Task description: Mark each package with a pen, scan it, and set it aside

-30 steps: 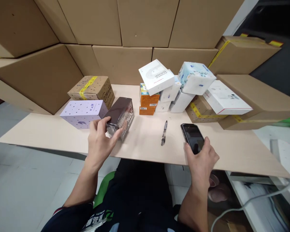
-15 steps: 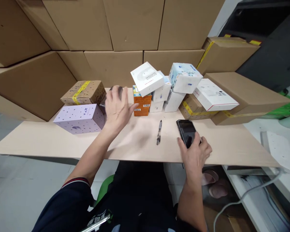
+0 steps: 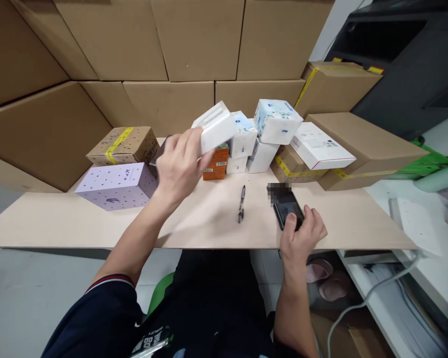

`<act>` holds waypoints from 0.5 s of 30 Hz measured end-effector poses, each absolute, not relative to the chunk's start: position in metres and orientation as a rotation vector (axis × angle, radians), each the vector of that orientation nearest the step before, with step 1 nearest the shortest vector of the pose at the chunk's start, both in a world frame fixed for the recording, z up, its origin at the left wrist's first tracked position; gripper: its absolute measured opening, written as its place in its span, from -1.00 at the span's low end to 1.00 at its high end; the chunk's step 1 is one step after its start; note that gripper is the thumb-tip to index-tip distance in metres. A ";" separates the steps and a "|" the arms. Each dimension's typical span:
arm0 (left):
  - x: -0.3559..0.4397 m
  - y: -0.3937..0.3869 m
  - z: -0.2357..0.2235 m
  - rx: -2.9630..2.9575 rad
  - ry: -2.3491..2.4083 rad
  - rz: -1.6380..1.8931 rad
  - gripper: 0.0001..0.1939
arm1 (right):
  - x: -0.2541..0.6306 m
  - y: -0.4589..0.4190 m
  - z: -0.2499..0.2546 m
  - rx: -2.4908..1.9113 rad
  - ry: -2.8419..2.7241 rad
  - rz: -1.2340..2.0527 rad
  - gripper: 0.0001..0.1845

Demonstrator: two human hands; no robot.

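My left hand (image 3: 181,166) is closed on a white power bank box (image 3: 218,128), tilted above an orange box (image 3: 215,165). A small dark object behind that hand is mostly hidden. On the right, a black smartphone (image 3: 285,206) lies on the table. My right hand (image 3: 302,236) is at its lower right corner, thumb over the screen and fingers curled along the side. Between the hands lies a pen (image 3: 241,204). White-and-blue tissue packs (image 3: 278,122) are stacked beside the orange box.
A lilac box (image 3: 117,186) and a taped brown carton (image 3: 123,144) stand left on the wooden table (image 3: 194,223). At right, a flat white box (image 3: 323,145) rests on a small carton, beside larger cartons (image 3: 366,141). Big cardboard boxes (image 3: 164,104) wall the back.
My left hand has reached the power bank box and lifted and tilted it off the orange box. My right thumb has shifted onto the phone's lower screen.
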State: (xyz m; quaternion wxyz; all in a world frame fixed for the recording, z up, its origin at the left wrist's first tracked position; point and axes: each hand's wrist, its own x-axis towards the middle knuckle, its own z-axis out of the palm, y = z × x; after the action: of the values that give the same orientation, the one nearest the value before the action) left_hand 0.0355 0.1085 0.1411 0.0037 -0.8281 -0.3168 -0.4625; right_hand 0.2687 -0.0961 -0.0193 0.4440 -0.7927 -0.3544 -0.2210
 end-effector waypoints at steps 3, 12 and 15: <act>-0.023 0.071 0.132 -2.672 -0.825 -1.383 -0.47 | 0.258 -0.095 -0.013 -1.794 -0.823 -0.511 -0.43; -0.105 0.043 0.038 -2.781 -0.208 -1.083 -0.54 | 0.208 -0.053 0.028 -1.342 -0.889 0.670 -0.32; -0.101 0.035 0.022 -2.758 -0.471 -1.348 -0.39 | 0.197 -0.043 0.030 -1.346 -0.881 0.675 -0.32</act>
State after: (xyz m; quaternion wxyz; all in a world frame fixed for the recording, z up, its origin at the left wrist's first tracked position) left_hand -0.1009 0.0348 0.0219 0.0181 -0.8879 -0.1516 -0.4340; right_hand 0.1967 -0.0425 0.0296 0.6431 -0.5908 -0.3868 0.2963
